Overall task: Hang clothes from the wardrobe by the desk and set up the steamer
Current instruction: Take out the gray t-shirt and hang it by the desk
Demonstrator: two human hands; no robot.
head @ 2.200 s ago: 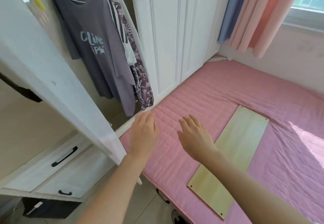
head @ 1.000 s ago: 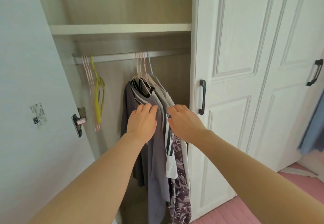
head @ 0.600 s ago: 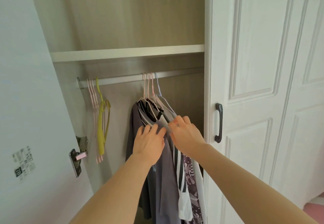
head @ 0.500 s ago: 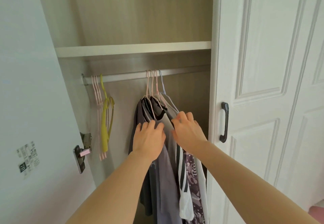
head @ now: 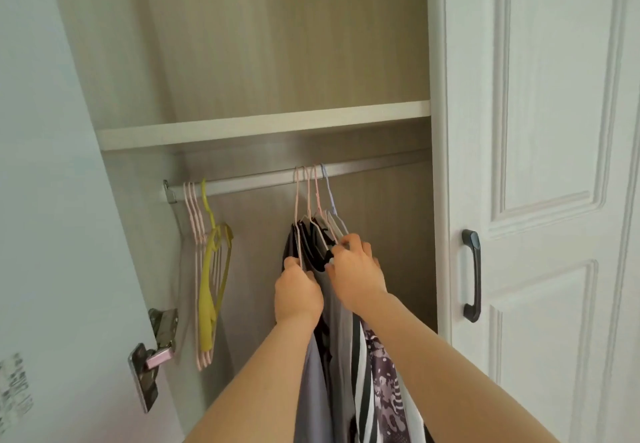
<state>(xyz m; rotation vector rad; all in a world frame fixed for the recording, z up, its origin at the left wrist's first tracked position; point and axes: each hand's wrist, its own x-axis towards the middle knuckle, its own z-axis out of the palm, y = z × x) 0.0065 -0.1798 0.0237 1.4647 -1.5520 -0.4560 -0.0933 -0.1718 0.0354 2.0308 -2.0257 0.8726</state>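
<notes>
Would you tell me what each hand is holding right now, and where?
Both hands grip the hanging clothes near their shoulders: left hand on the outermost dark garment, right hand on the next ones.

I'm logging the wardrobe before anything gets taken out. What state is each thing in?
Left white wardrobe door: open.
Right white wardrobe door: shut.
Empty pink and yellow hangers: hanging on the metal rail.
Grey and patterned clothes: hanging on hangers.
Left hand: gripping clothes.
Right hand: gripping clothes.
</notes>
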